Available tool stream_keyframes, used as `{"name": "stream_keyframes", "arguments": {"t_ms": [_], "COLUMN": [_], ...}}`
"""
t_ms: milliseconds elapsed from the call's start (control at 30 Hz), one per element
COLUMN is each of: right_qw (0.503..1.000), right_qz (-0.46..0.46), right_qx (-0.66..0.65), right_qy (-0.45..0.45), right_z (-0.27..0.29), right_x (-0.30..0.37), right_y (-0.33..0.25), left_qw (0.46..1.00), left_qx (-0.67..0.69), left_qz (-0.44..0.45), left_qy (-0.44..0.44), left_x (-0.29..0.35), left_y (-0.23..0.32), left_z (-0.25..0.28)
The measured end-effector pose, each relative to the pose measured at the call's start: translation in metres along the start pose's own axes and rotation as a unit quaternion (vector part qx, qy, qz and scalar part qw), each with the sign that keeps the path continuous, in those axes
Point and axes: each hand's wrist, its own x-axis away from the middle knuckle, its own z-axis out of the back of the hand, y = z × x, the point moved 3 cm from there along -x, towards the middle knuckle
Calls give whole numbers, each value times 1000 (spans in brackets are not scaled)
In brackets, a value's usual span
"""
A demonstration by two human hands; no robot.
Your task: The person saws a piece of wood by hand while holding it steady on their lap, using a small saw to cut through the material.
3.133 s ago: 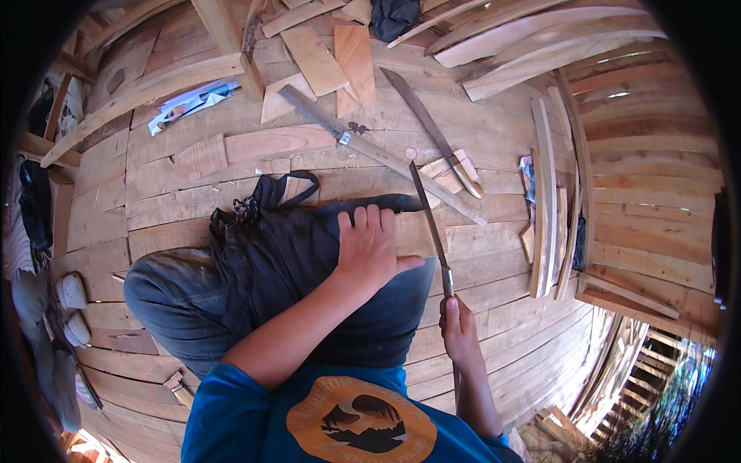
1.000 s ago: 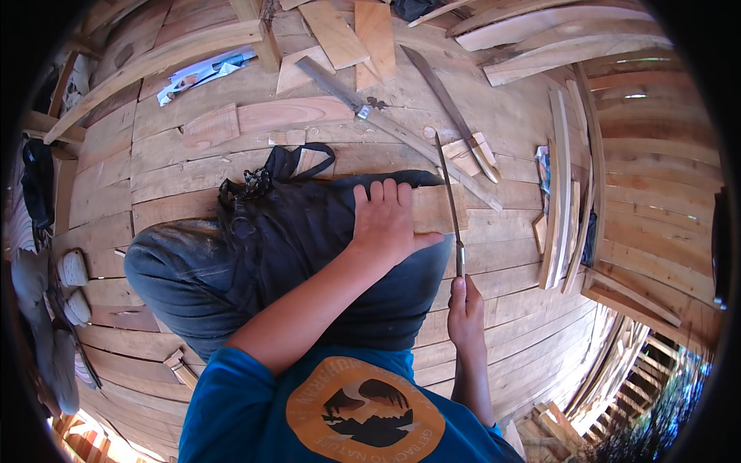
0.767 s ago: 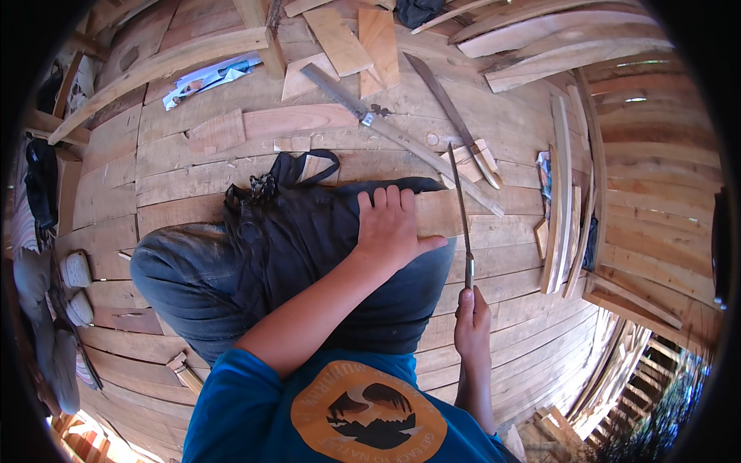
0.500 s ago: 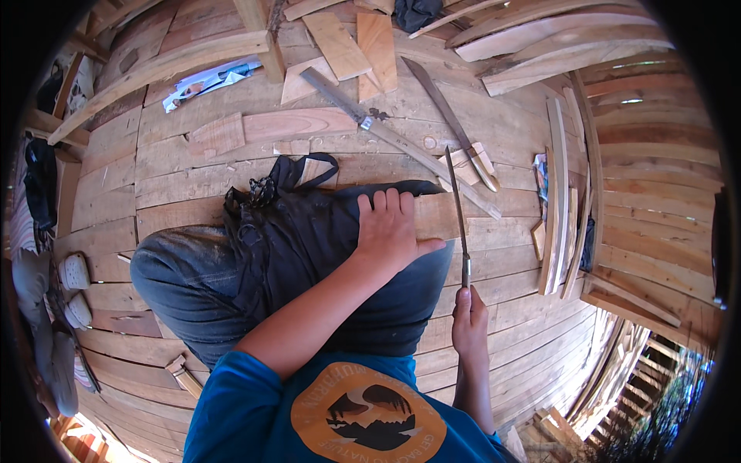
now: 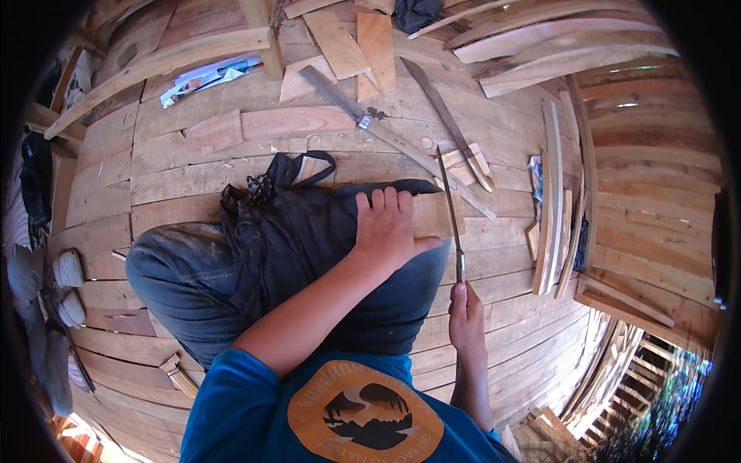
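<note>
I sit cross-legged on a plank floor with a black bag [image 5: 301,224] over my lap. My left hand [image 5: 390,228] presses flat on a short wooden piece [image 5: 436,214] that rests on my knee beside the bag. My right hand [image 5: 465,324] grips the handle of a long thin blade [image 5: 449,208], which stands edge-down against the right end of that wooden piece.
A metal square ruler [image 5: 363,119] and another long blade [image 5: 444,119] lie on the floor ahead. Offcut boards [image 5: 340,38] sit at the top, thin wood strips [image 5: 552,193] stand at the right. Sandals [image 5: 69,285] lie at the left.
The blade has slid back and forth along the end of the wooden piece while my left hand stayed pressed on it. My head shifted slightly.
</note>
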Motion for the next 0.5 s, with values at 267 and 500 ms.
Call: {"name": "stream_keyframes", "arguments": {"t_ms": [267,500], "right_qw": [999,998], "right_qz": [-30,-17], "right_qx": [-30,-53], "right_qy": [-3,-17], "right_z": [0,-7], "right_x": [8,2], "right_y": [-9,-1], "left_qw": [1000,999], "left_qx": [-11,-21], "left_qz": [-6,-5], "left_qy": [-10,-31], "left_x": [0,-1], "left_y": [0,0], "left_z": [1,5]}}
